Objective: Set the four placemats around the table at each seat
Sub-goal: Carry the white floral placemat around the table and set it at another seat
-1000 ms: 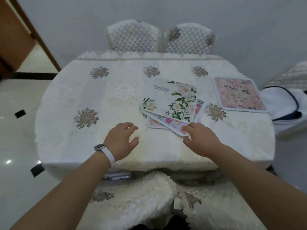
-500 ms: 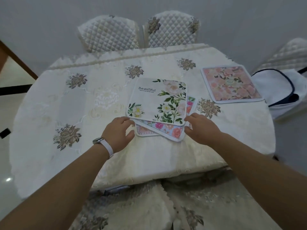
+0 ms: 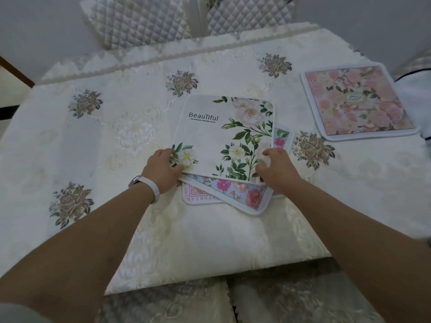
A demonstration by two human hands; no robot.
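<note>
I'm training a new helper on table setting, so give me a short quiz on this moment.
1. True or false: the pink placemat lies apart from the stack, on the right side of the table.
2. How many placemats does the stack hold? A two, B three, C four.
3. Which word is printed on the white placemat that the left hand and right hand hold?
Key: 1 true; 2 B; 3 Beautiful.
</note>
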